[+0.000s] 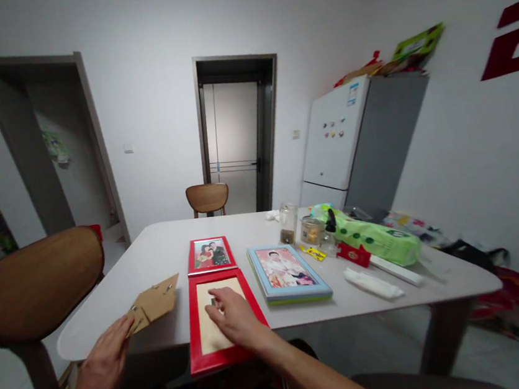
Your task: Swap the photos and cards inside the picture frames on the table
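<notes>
The right hand covers part of the near frame; its fingers are half curled, thumb apart from forefinger, and a small dark piece between their tips is too obscured to name, so whether it is gripped cannot be told. The left hand is closed on the lower corner of a backboard, its thumb hidden and the wrist cut off by the lower edge. The near frame, beneath the right hand, has a glossy red border around a plain cream insert and overhangs the table edge; the backboard, tilted, is brown with metal fittings. Just beyond the right hand lies the far frame, also red, enclosing a photo of two people. Farther off, to that hand's right, a tall jar contains dark matter at its base, and a squat jar yellowish-brown pieces.
</notes>
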A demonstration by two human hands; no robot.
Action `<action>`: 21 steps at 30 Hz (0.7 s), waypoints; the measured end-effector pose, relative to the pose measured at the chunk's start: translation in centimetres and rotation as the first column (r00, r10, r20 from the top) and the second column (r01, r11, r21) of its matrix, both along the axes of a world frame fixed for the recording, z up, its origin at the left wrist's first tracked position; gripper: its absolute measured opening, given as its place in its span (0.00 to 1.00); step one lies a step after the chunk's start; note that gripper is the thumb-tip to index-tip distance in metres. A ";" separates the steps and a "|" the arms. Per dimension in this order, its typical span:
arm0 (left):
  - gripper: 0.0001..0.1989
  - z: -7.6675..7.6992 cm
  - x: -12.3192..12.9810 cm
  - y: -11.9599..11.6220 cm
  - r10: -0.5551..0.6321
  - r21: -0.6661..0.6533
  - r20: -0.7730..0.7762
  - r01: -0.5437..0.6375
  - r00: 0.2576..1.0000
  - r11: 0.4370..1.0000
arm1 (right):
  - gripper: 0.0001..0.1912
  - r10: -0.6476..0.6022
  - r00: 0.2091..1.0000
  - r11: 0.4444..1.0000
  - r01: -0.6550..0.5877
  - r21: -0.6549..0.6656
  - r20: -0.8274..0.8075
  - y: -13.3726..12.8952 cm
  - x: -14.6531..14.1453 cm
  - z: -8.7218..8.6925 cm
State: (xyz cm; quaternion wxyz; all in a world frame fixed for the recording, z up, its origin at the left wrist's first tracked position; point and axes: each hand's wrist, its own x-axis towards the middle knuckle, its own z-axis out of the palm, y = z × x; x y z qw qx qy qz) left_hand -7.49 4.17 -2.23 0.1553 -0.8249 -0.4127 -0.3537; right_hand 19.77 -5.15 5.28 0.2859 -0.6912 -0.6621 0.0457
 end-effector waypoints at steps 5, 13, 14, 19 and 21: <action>0.19 3.4 6.6 -3.3 -0.112 0.090 -0.032 0.114 0.993 0.989 | 0.20 0.349 0.859 0.921 -0.239 0.309 -0.374 -1.0 -1.4 2.8; 0.22 1.8 13.3 -6.6 -0.215 -0.006 -0.161 0.217 0.963 0.976 | 0.30 0.179 0.789 0.984 -0.136 0.117 -0.588 -4.0 5.0 0.1; 0.23 1.5 13.7 -7.1 -0.221 -0.038 -0.181 0.218 0.958 0.975 | 0.28 0.178 0.827 0.984 -0.143 0.108 -0.533 -4.3 5.7 -0.4; 0.20 1.5 15.1 -8.4 -0.219 -0.225 -0.200 0.173 0.955 0.959 | 0.20 0.189 0.919 0.982 -0.169 0.087 -0.345 -4.6 6.7 -2.2; 0.20 2.1 15.0 -8.6 -0.239 -0.321 -0.174 0.174 0.955 0.931 | 0.21 0.201 0.925 0.979 -0.182 0.089 -0.322 -4.2 6.5 -2.6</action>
